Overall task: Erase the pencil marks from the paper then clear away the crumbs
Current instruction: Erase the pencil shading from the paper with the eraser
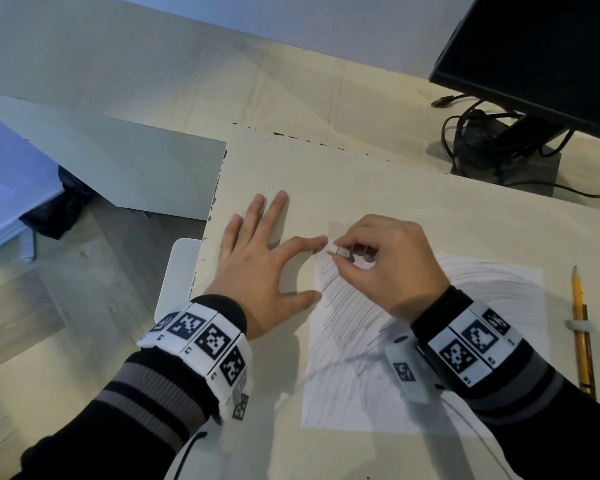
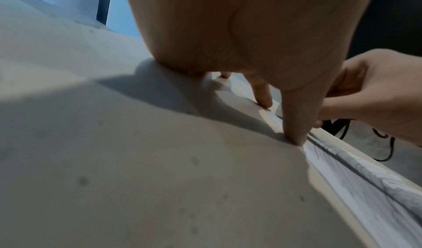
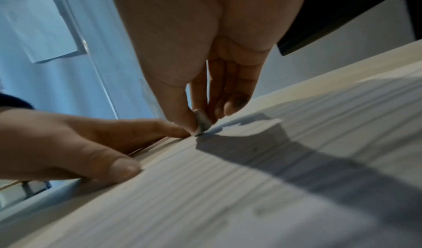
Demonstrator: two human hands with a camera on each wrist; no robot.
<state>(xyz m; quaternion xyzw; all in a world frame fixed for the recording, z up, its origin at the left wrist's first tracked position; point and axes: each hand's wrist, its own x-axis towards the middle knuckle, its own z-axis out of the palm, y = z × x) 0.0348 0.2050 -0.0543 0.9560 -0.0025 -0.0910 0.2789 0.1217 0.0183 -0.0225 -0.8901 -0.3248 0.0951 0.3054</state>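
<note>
A white sheet of paper (image 1: pixel 465 341) covered in grey pencil strokes lies on the cream table (image 1: pixel 361 188). My right hand (image 1: pixel 388 261) pinches a small whitish eraser (image 1: pixel 338 251) between thumb and fingers and presses it on the paper's far left corner; the eraser (image 3: pixel 202 122) shows a grey, smudged tip. My left hand (image 1: pixel 257 265) lies flat with fingers spread, its index finger and thumb pressing the paper's left edge. In the left wrist view the thumb (image 2: pixel 297 125) pins the paper's edge (image 2: pixel 365 188).
A yellow pencil (image 1: pixel 581 327) lies to the right of the paper. A black monitor (image 1: pixel 534 53) on its stand, with tangled cables (image 1: pixel 482 140), stands at the back right. The table's chipped left edge (image 1: pixel 208 216) drops to the floor close to my left hand.
</note>
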